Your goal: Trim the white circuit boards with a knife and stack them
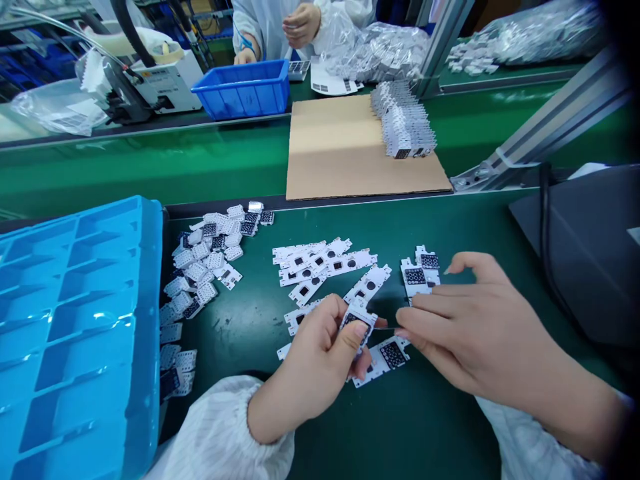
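Observation:
My left hand pinches a small white circuit board with a black patterned patch, held between thumb and fingers. My right hand lies a little to the right, its fingers spread and its fingertips resting on a white board pair. Its index fingertip is close to a loose board. Several linked white board strips lie on the green bench mat beyond my hands. A looser heap of small boards lies further left. My sleeves are white.
A light blue compartment tray fills the left foreground. Across the conveyor, a stack of boards stands on a cardboard sheet. A co-worker sits behind a blue crate. A dark case stands at right.

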Motion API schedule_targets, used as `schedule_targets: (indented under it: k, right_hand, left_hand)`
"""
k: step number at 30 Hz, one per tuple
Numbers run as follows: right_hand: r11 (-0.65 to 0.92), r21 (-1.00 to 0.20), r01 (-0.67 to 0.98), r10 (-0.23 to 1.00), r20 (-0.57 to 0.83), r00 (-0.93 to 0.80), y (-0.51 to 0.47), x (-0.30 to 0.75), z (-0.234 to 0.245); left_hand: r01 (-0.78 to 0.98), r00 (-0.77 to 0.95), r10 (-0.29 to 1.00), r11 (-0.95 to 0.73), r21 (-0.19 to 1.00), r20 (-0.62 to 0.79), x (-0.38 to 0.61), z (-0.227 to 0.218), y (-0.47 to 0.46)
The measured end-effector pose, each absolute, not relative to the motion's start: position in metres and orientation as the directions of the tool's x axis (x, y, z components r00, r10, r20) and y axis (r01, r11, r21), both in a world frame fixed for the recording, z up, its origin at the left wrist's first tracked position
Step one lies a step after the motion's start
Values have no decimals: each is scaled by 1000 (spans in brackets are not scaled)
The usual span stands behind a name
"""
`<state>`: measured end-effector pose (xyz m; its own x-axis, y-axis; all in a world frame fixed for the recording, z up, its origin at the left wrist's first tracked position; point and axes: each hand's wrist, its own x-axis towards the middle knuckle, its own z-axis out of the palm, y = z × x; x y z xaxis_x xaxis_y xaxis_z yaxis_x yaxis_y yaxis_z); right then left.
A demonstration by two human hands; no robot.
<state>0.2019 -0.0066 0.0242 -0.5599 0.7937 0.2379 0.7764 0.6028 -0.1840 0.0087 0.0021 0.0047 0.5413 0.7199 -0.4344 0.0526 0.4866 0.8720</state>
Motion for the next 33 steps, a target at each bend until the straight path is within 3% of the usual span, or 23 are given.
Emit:
schedule_targets:
  k: [3,6,9,11,14,17,21,25,29,33]
  right_hand:
    - [517,-353,780,850,106,-516,-8,202,23]
    - [449,-399,800,882,54,-468,-6,206,21]
    - [355,-399,845,934,197,-299,-3,211,20]
    - [253,-528,810,962,224,-154,-1,209,20]
    - [53,-793,607,996,-6,-95,-2,195,19]
    - [-138,-906,401,962,-219,-162,-6,177,17]
    - [-213,-970,116,941,-235,-243,-9,161,16]
    - [-347,-928,-139,880,-270,-391,-10,157,16]
    - [-379,-902,-205,872,-275,-405,-11,157,16]
    - [-368,-895,-253,883,-250,-398,-13,157,16]
  left_hand:
    - [123,517,746,421,899,-420,8,0,0]
    - [173,419,841,295,940,-341,7,-3,1]
    - [-24,388,855,383,923,-344,7,1,6]
    - [-191,451,799,521,832,-397,9,5,8]
    - [-284,517,733,635,719,-443,12,7,6]
    - [-316,525,719,662,680,-456,14,3,2]
    - [-341,535,736,638,691,-415,14,-1,-1]
    - [-377,546,758,603,704,-357,14,-1,-1]
    - [-419,599,757,574,704,-261,13,-3,-1]
    - [-396,628,763,479,783,-149,10,-8,-3]
